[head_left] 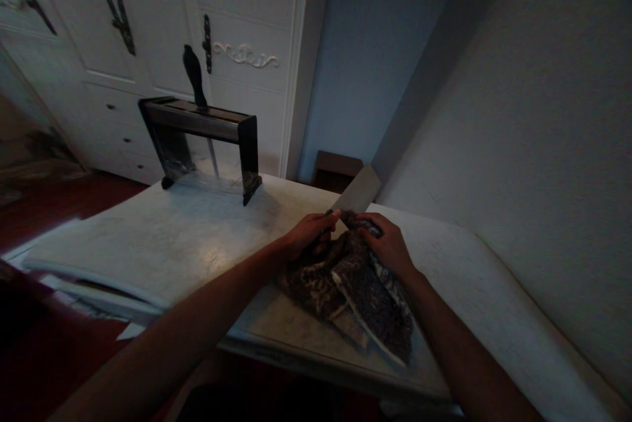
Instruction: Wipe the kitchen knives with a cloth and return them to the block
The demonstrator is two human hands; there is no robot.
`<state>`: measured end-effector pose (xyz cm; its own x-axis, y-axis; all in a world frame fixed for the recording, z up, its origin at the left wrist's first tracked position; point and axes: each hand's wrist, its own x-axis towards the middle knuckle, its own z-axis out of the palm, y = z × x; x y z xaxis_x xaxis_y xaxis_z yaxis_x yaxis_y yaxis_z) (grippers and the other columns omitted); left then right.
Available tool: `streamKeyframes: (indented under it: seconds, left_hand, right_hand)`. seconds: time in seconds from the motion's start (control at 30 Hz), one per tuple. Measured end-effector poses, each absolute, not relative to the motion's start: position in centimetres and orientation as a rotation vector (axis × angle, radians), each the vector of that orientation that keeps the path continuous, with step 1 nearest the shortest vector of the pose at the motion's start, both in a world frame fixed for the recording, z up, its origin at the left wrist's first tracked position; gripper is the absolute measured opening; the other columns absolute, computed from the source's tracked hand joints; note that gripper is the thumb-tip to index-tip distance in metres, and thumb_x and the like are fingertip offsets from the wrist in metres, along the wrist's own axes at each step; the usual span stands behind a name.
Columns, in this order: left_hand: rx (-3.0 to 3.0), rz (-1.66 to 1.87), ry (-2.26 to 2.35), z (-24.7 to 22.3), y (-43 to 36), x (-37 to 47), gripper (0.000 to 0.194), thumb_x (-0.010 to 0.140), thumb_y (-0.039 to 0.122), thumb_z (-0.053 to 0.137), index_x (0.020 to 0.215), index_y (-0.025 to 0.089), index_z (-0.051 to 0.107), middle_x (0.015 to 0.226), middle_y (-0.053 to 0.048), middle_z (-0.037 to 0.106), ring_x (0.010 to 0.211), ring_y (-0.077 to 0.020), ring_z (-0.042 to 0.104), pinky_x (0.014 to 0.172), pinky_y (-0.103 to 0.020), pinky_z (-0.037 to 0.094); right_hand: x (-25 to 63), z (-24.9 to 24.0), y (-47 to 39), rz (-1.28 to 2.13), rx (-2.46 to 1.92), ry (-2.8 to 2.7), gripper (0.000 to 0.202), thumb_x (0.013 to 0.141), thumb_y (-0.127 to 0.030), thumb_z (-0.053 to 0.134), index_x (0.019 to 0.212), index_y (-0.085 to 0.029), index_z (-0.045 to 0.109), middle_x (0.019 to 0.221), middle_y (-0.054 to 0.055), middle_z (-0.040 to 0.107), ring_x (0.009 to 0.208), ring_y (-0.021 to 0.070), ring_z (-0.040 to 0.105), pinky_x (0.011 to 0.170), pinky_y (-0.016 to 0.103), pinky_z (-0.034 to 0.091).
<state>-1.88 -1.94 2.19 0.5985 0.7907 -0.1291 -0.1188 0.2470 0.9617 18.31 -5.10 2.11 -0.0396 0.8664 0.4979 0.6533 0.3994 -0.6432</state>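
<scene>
My left hand [312, 235] is closed around the handle of a cleaver [359, 190], whose broad metal blade points up and to the right, away from me. A dark brown patterned cloth [375, 300] with pale edges hangs in folds from my right hand [388, 241]. The fingers of that hand are wrapped in part of the cloth, close to the base of the blade. Whether the cloth touches the blade there I cannot tell. The rest of the cloth drapes down over the table's near part.
On the pale-covered table [192, 237] stands a knife block [200, 120] with clear sides and one black-handled knife [195, 76] in it. White cabinets [247, 7] rise behind. A brown box [338, 165] sits beyond the table's far edge. A wall [518, 112] borders the right side.
</scene>
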Motion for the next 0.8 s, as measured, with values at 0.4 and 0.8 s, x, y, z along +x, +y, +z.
streamKeyframes:
  seconds: [0.4, 0.8]
  left_hand:
    - [1.161, 0.683, 0.715, 2.24, -1.99, -1.94, 0.045, 0.078, 0.061, 0.058, 0.074, 0.018, 0.046, 0.049, 0.008, 0.036, 0.032, -0.0054, 0.034, 0.033, -0.019, 0.02]
    - [1.148, 0.691, 0.701, 2.38, -2.11, -1.95, 0.045, 0.076, 0.061, 0.06, 0.074, 0.018, 0.046, 0.048, 0.009, 0.036, 0.032, -0.0055, 0.034, 0.033, -0.019, 0.02]
  right_hand:
    - [18.42, 1.97, -5.05, 0.274, -1.361, -1.753, 0.024, 0.075, -0.029, 0.059, 0.096, -0.022, 0.068, 0.103, 0.006, 0.069, 0.099, 0.0244, 0.063, 0.095, 0.04, 0.045]
    - [18.27, 2.18, -5.12, 0.281, -1.349, -1.759, 0.024, 0.075, -0.03, 0.058, 0.095, -0.021, 0.068, 0.103, 0.006, 0.069, 0.099, 0.0241, 0.063, 0.094, 0.04, 0.045]
